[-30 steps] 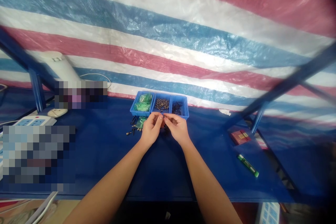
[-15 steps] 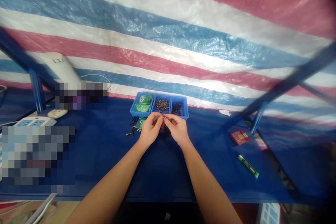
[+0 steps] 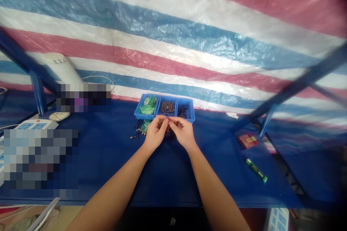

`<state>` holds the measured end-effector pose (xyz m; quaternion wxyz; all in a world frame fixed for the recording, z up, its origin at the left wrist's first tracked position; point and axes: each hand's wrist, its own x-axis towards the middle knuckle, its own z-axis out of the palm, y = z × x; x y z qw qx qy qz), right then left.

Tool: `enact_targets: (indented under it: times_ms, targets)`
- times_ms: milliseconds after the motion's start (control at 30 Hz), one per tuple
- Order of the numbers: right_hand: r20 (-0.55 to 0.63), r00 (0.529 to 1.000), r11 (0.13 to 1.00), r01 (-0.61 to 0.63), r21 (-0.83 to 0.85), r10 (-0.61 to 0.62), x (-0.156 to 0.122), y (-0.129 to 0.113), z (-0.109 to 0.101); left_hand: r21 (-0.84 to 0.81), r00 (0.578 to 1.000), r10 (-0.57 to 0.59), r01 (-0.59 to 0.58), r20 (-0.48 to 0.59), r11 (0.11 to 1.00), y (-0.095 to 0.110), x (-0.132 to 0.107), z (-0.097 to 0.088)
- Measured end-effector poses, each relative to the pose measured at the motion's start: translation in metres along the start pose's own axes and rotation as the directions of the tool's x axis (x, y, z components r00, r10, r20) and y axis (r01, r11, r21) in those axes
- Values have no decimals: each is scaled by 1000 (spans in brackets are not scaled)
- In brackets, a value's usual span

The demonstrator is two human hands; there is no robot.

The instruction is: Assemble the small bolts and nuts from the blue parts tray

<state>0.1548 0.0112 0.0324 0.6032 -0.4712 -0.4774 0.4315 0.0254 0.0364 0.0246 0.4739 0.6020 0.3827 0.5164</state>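
My left hand (image 3: 155, 130) and my right hand (image 3: 183, 130) meet fingertip to fingertip, both closed in a pinch. Whatever sits between the fingers is too small and too covered to name. Just beyond them stands a blue three-part bin (image 3: 146, 117). Green packets (image 3: 148, 106) fill its left compartment, brass-coloured small fittings (image 3: 167, 107) the middle one, and black screws (image 3: 183, 110) the right one. In front of the bin, beside my left hand, lie another green packet (image 3: 145, 126) and loose dark and brass-coloured pieces (image 3: 132, 137). More dark pieces are partly hidden behind my hands.
A green tube (image 3: 256, 170) and a red box (image 3: 248, 140) lie on the blue table (image 3: 217, 173) at right. A power strip (image 3: 38, 124) and blurred-out items are at left, near a white cylinder (image 3: 63, 70). A striped sheet (image 3: 162, 43) hangs behind; blue frame bars slope at both sides.
Both hands stay together in front of the bin, with only a slight shift of the fingertips. The bin and the loose pieces look unmoved.
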Motion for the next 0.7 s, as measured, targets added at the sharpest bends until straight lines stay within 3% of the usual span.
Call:
enact_targets:
  times_ms: [233,467,700]
  targets:
    - [63,998,996,2,85,-8,-1,-2,3,162,999,31,-27,-21,986,0,0,-4]
    - [22,999,997,-28,79,26,0,-2,1,-11,1000,20,-20,11,1000,-2,-1,-1]
    - [59,998,990,-22,137,14,-1,-2,3,239,999,40,-40,7,970,-3,0,-2]
